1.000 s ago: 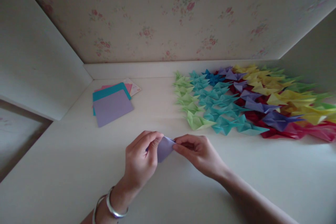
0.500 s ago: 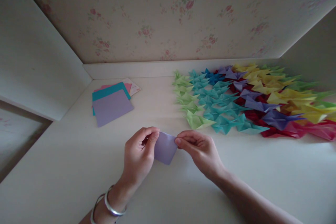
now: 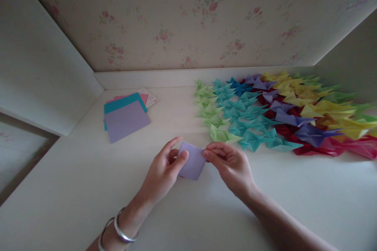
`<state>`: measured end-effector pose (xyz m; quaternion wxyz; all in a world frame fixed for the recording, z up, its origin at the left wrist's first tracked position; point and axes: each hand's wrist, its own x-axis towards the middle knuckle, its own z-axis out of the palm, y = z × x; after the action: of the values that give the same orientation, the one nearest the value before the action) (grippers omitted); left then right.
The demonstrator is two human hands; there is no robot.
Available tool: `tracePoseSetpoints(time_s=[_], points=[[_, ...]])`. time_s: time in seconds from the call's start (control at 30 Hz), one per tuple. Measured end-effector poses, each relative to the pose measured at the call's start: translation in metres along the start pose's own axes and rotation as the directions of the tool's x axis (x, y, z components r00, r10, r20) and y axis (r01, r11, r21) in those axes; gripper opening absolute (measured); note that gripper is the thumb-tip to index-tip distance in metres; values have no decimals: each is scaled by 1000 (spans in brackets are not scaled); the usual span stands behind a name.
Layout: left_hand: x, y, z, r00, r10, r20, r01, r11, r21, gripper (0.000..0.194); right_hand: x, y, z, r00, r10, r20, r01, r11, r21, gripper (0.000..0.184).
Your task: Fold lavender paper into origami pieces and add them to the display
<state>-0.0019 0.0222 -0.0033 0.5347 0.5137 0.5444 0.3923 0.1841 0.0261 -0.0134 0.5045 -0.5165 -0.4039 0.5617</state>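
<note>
A small square of purple origami paper (image 3: 193, 161), apparently folded, is held up between my two hands over the white table. My left hand (image 3: 165, 172) grips its left side, thumb on the near face and the other fingers partly hidden behind. At the upper right corner, my right hand (image 3: 231, 166) pinches the paper between thumb and forefinger. Two silver bangles (image 3: 122, 227) circle my left wrist. The paper's back side is out of sight.
Flat sheets lie at the back left, a purple sheet (image 3: 128, 121) over a teal sheet (image 3: 125, 102) and pink ones. Rows of folded paper cranes (image 3: 253, 119) in many colours fill the right of the white table (image 3: 188, 215). A floral wall (image 3: 176, 19) closes off the back.
Both hands and the purple paper have shifted slightly right. My left thumb has moved from the upper left corner onto the paper's face, and the left fingers have loosened a little.
</note>
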Motion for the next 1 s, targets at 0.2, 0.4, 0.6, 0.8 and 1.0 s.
tracePoseSetpoints(time_s=[0.2, 0.4, 0.6, 0.8, 1.0], points=[[-4, -1, 3, 998, -35, 51, 25, 984, 179, 38, 1, 0, 3, 994, 61, 96, -71, 992, 106, 35], [-6, -1, 4, 998, 65, -9, -59, 944, 324, 31, -3, -3, 11, 956, 103, 273, -112, 994, 19, 40], [-7, 1, 6, 988, 155, -25, -126, 881, 457, 28, -5, 2, 9, 978, 31, 208, -22, 999, -45, 40], [-5, -4, 3, 971, 217, -102, -155, 892, 424, 27, -7, -1, 10, 923, 145, 357, -116, 988, -101, 46], [-5, -4, 4, 972, 208, -113, -148, 906, 396, 27, -9, -3, 11, 939, 140, 314, -98, 985, -144, 50]])
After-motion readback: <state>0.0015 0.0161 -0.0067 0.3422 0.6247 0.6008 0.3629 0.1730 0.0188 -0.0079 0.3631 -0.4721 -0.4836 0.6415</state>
